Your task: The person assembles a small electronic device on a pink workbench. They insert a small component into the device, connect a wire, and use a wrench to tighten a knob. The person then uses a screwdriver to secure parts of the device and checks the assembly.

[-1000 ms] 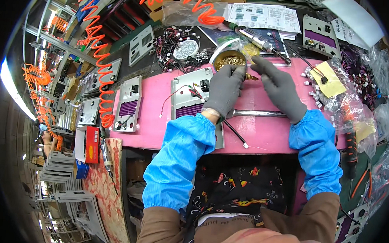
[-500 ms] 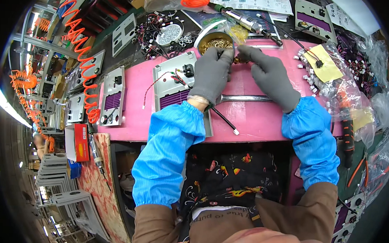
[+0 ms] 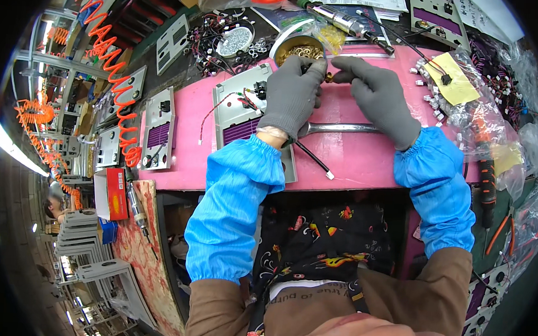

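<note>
My left hand (image 3: 293,96), in a grey glove, is closed with its fingertips just in front of a round bowl of brass rings (image 3: 304,52). A black cable (image 3: 312,158) with a white plug comes out from under its wrist, and a dark bit shows at the fingertips. Between my hands is a small brass piece (image 3: 328,78). My right hand (image 3: 377,94), also gloved, has its fingers stretched toward that piece with a gap between them. Below the hands lies a steel wrench (image 3: 343,128). A grey panel (image 3: 223,106) with purple slats and thin wires lies partly under my left arm.
A pink mat (image 3: 189,128) covers the bench. On the left is another panel (image 3: 158,127). Behind lie a power screwdriver (image 3: 341,21) and a dish of small metal parts (image 3: 235,41). Bagged connectors (image 3: 442,109), an orange-black screwdriver (image 3: 487,183) and pliers (image 3: 500,232) lie right.
My right fingers have spread apart and lifted slightly off the brass piece. My left hand stays closed near the bowl. The whole view has shifted slightly.
</note>
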{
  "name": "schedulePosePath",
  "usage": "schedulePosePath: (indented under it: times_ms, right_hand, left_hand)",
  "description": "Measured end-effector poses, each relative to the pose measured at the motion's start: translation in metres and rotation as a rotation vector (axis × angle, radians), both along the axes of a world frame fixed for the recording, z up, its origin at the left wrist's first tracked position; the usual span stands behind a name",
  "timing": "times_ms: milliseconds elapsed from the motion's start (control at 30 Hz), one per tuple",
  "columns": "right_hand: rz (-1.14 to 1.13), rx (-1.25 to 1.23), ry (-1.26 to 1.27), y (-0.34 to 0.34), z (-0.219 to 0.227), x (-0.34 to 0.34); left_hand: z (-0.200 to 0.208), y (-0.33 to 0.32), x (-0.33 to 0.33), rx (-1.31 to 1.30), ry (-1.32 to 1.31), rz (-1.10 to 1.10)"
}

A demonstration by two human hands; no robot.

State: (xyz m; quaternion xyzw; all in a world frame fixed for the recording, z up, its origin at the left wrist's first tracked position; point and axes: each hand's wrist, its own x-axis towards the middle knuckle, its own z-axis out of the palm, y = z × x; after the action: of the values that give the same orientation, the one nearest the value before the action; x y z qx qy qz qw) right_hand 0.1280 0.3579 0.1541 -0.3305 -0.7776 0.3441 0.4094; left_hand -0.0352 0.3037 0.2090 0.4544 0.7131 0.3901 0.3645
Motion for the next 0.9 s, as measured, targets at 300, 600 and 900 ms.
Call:
schedulePosePath:
  times_ms: [300,600,900]
  right_hand:
    - [-0.033,-0.092,0.004,-0.003,0.0,-0.002]
    - [-0.032,-0.087,-0.069,-0.005,0.001,-0.001]
    - [-0.089,-0.064,-0.091,-0.003,0.0,-0.001]
  left_hand:
    - [0.003,-0.006,0.0,0.022,0.041,-0.028]
    - [0.001,-0.008,0.0,-0.003,0.051,-0.025]
    - [0.001,-0.009,0.001,-0.008,0.087,-0.021]
